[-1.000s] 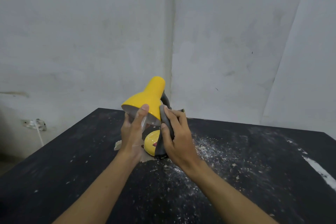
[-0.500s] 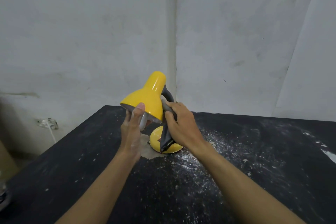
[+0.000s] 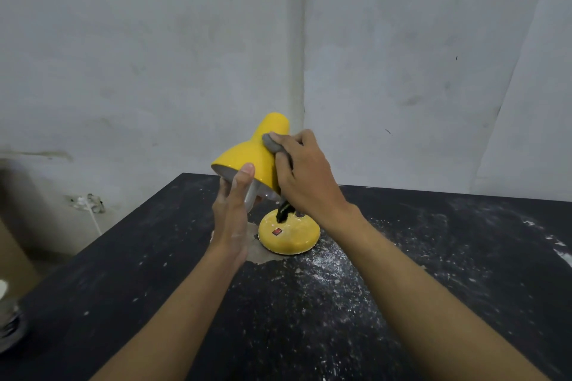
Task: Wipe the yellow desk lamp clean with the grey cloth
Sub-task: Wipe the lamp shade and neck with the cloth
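Note:
The yellow desk lamp (image 3: 247, 155) stands on the black table (image 3: 123, 272), its shade tilted down to the left and its round base (image 3: 289, 235) dusted white. My left hand (image 3: 232, 216) steadies the shade at its rim, fingers straight and the fingertips on the yellow edge. My right hand (image 3: 305, 173) grips the grey cloth (image 3: 272, 144) and presses it against the shade's upper right side near the neck. Most of the cloth is hidden under that hand.
White dust and flakes lie scattered over the table in front of and to the right of the lamp base. A wall corner rises just behind the lamp. A socket with a white cable (image 3: 88, 204) sits on the left wall. A blurred object (image 3: 9, 318) is at the far left edge.
My right hand has slid the cloth up from the shade's lower right side to near the neck. The round base, earlier covered by hand and cloth, now shows. My left hand stays at the rim.

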